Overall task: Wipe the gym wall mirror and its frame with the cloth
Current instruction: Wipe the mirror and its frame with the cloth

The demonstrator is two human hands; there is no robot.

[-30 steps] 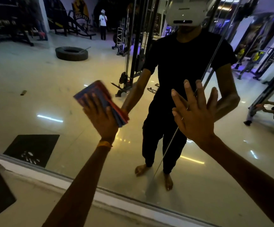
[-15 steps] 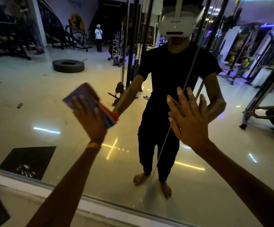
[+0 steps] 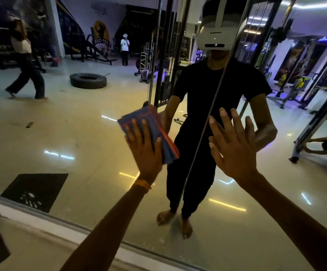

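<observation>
Pressing one folded blue-and-red cloth (image 3: 137,117) flat against the mirror (image 3: 80,133), the left hand (image 3: 145,149) lies over it with fingers straight, not curled round it; the cloth sits just left of the one vertical seam (image 3: 191,171) in the glass; the right hand (image 3: 235,151) rests bare on the glass right of that seam, fingers spread, holding nothing; one orange wristband (image 3: 142,183) circles the left wrist; one pale frame strip (image 3: 41,223) runs along the mirror's bottom edge; one tyre (image 3: 88,81) shows in reflection.

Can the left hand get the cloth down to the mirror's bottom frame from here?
Probably yes: the left hand presses the cloth flat on the mirror, and nothing shows between it and the frame.
</observation>
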